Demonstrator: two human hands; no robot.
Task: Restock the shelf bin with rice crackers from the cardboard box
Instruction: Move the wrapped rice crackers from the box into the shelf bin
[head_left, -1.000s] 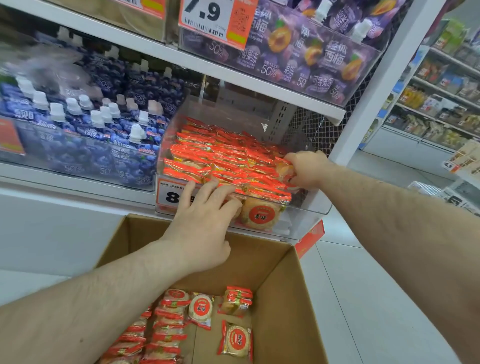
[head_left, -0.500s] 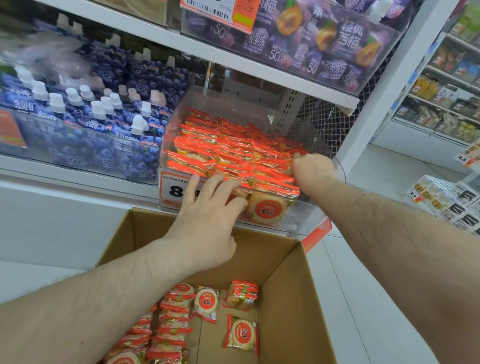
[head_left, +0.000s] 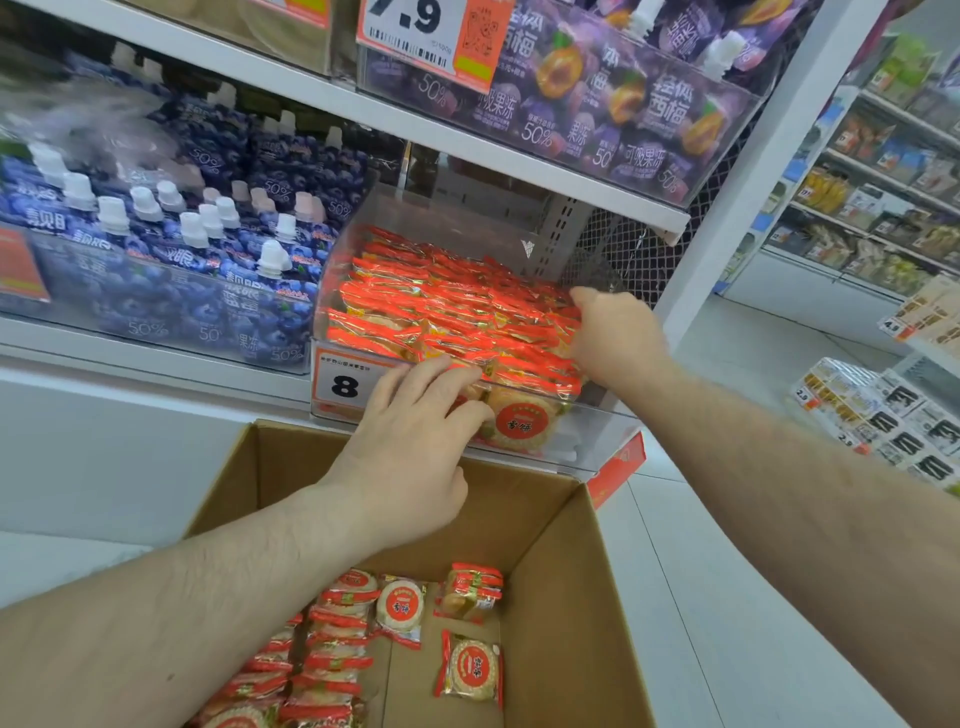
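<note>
1. Fingers (head_left: 441, 371) of the left hand (head_left: 410, 457) lie nearly straight and a little spread, their tips resting on the front row of rice crackers (head_left: 447, 317) at the front lip of the shelf bin (head_left: 582, 447); they curl round nothing.
2. Fingers of the right hand (head_left: 615, 338) are bent inward against the right end of the packets, at 3 o'clock of the pile; whether they pinch a packet I cannot tell, because the back of the hand hides them.
3. Red and orange packets fill the clear bin in close rows almost up to its rim; one round cracker shows through the front wall, just right of the left hand.
4. At 6 o'clock from the bin stands the open cardboard box (head_left: 571, 597), directly under both forearms. More packets (head_left: 337, 644) lie on its bottom, stacked along the left side, with a few single ones near the middle.
5. A price tag (head_left: 345, 384) with the figure 8 sits on the front of the bin, at 9 o'clock of the left hand.
6. At 9 o'clock of the bin stand blue drink pouches (head_left: 171, 244) with white caps; at 12 o'clock, on the shelf above, are purple pouches (head_left: 623, 104).
</note>
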